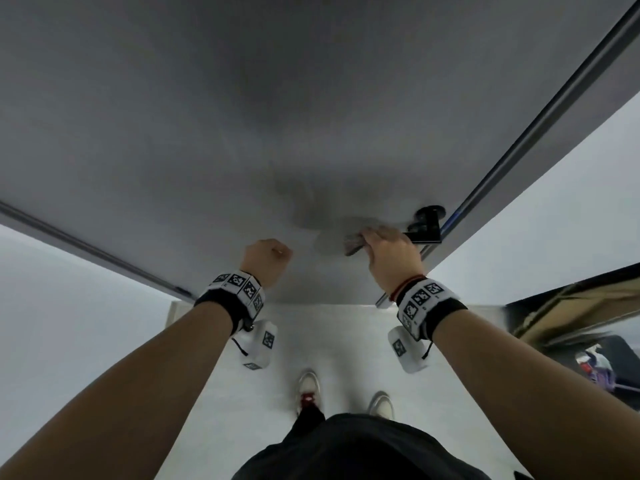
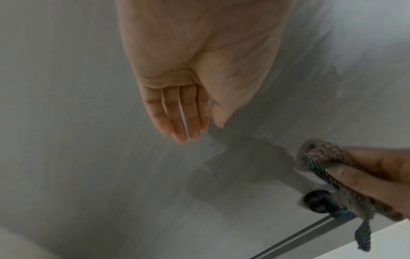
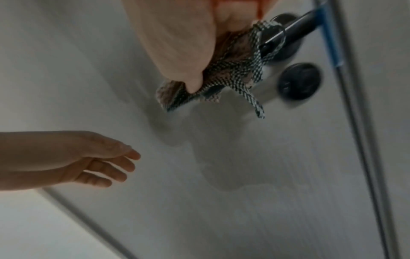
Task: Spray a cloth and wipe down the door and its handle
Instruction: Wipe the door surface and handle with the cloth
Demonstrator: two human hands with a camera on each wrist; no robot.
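Just beside the black handle (image 3: pixel 290 35), the right hand (image 1: pixel 389 254) held the bunched checked cloth (image 3: pixel 213 82) against the grey door (image 1: pixel 277 116). Left of it, the left hand (image 2: pixel 188 98) hung near the door with relaxed fingers, holding nothing. For a good wipe, I think the cloth should be spread flatter and wrapped around the handle.

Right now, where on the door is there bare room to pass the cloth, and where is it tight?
Bare door runs wide above both hands, and between the left hand and the left frame strip. It is tight at the right edge: the right hand grips the cloth beside the handle, with the round lock below it.
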